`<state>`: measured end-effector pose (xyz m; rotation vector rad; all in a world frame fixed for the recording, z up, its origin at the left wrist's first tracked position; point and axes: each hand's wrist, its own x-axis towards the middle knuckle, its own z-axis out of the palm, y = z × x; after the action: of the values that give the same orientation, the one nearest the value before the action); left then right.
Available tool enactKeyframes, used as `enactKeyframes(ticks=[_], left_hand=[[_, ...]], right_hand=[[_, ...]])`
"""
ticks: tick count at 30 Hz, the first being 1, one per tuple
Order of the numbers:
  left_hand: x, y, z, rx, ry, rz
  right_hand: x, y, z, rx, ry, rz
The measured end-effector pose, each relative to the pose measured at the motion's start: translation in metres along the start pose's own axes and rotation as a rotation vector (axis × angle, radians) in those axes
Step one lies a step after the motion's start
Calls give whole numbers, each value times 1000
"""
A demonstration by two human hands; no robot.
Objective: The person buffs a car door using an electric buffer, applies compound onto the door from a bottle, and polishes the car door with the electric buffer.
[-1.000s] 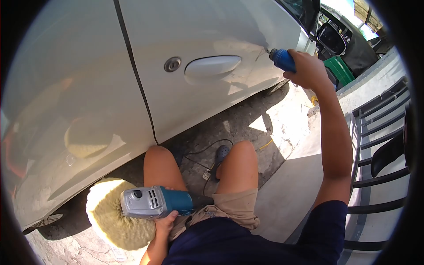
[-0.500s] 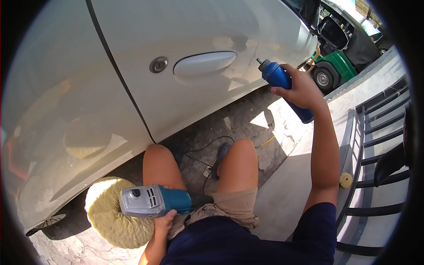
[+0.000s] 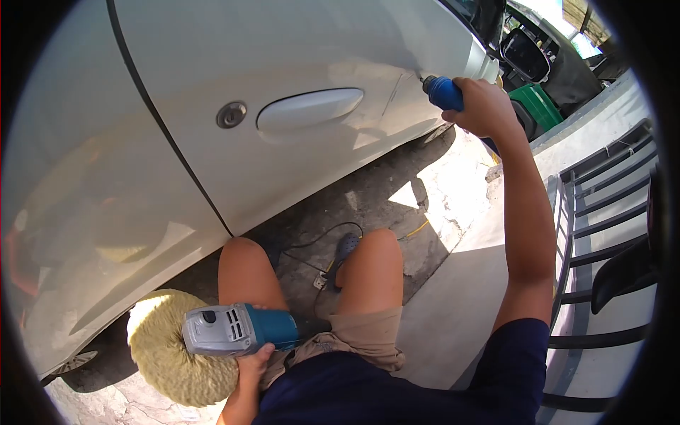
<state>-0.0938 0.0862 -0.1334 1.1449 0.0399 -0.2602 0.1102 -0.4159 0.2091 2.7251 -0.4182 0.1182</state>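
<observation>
My left hand (image 3: pixel 253 358) is wrapped round the teal and grey body of a power polisher (image 3: pixel 244 331), which rests across my lap. A large cream wool pad (image 3: pixel 170 354) is fitted to it, off to the left. My right hand (image 3: pixel 485 106), arm stretched out, grips a blue squeeze bottle (image 3: pixel 446 93), its nozzle pointing left at the car door. The tip is close to the panel; I cannot tell if it touches. Light scratch-like lines show on the silver car door (image 3: pixel 319 163) beside the nozzle, right of the door handle (image 3: pixel 309 110).
A round keyhole (image 3: pixel 231 115) sits left of the handle. Black metal bars (image 3: pixel 609 234) run along the wall on my right. A power cord (image 3: pixel 322 237) and a socket (image 3: pixel 320 280) lie on the ground by my foot. Behind stands a green object (image 3: pixel 536 106).
My right hand has moved the bottle up, bringing its nozzle nearer the door panel. The view has shifted slightly; the polisher stays in my left hand on my lap.
</observation>
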Motion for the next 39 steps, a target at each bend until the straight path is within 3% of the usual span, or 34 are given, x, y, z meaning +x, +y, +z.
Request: enactKeyframes(ticks=[4, 16, 19, 21, 23, 25, 30, 33, 35, 39], left_hand=[[-1, 7, 2, 54, 5, 3], [2, 6, 7, 53, -11, -10], [2, 7, 7, 57, -28, -16], [3, 9, 7, 57, -42, -19], [5, 11, 5, 61, -62, -21], [10, 13, 4, 68, -92, -20], [18, 18, 2, 100, -159, 1], [19, 19, 2, 118, -176, 37], [18, 19, 2, 132, -182, 64], [17, 20, -1, 156, -185, 95]], right_hand=[[5, 12, 17, 5, 57, 59], [45, 58, 62, -5, -48, 103], [47, 82, 102, 249, -45, 209], [33, 91, 141, 621, 3, 236], [-4, 80, 168, 1005, 102, 262], [-49, 70, 199, 1122, 213, 322], [-199, 21, 265, 1307, 315, 821], [-298, -2, 350, 1026, 146, 1052], [-362, -30, 394, 1017, 106, 1108], [-453, -88, 455, 815, -223, 1064]])
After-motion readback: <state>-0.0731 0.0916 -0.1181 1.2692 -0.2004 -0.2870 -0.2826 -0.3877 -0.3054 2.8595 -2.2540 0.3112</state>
